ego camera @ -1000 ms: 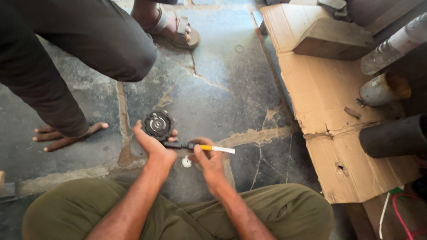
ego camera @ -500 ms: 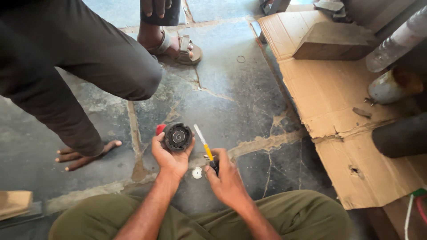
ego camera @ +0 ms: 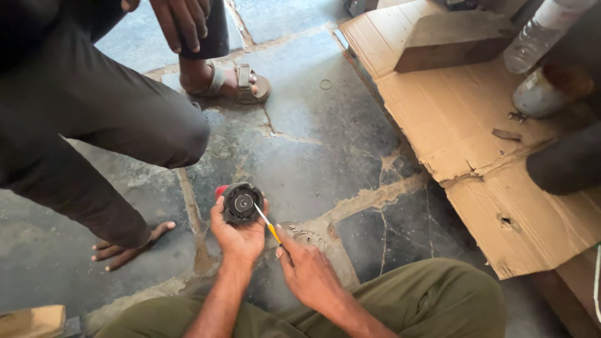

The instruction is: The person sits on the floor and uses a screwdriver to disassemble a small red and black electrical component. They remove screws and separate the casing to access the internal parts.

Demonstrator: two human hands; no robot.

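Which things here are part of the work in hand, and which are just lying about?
In hand:
- left hand cupping a round black part
- right hand holding a yellow-handled screwdriver, tip at the part's centre

Lying about:
- cardboard sheet
- wooden block
- plastic bottle
- small ring on the stone floor

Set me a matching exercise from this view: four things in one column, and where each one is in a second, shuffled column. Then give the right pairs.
Things
1. round black part
2. screwdriver
3. plastic bottle
4. metal ring

Places
A. lying alone on the stone floor near the sandalled foot
B. at the top right, by the cardboard sheet
C. held up in the left hand
D. in the right hand, its tip against the round part

Pairs: 1-C, 2-D, 3-B, 4-A
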